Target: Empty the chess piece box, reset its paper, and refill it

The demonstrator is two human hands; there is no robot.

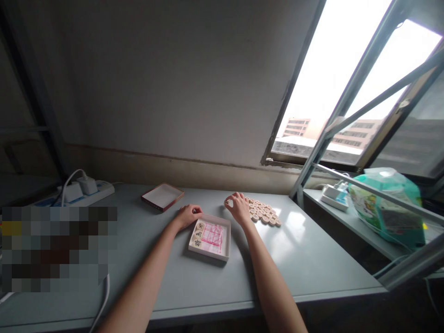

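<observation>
Apparently, on the wide, smooth grey tabletop (pixel 294 263), the step in hand is to carry game pieces one at a time between the loose group and the tray; I judge this only from how the things lie. In my opinion, the next move calls for a steady pinch, and for care at the low wall of the shallow, square white tray (pixel 210 255) with pink lines on its floor. Behind and to the left of this tray, a shallow box half with dark red sides and a pale inside (pixel 163 196) lies open side up. To the right is a flat cluster of round, pale wooden pieces (pixel 266 212). The left hand (pixel 188 217) is half curled at the tray's far left corner, seemingly touching it; whether it holds something, I cannot tell. The right hand (pixel 240 208), just beside the cluster, is closed, its thumb and fingers pinching what seems a single small wooden disc (pixel 227 202). Three round pieces with black characters (pixel 199 234) lie in a row along the tray's left wall.
</observation>
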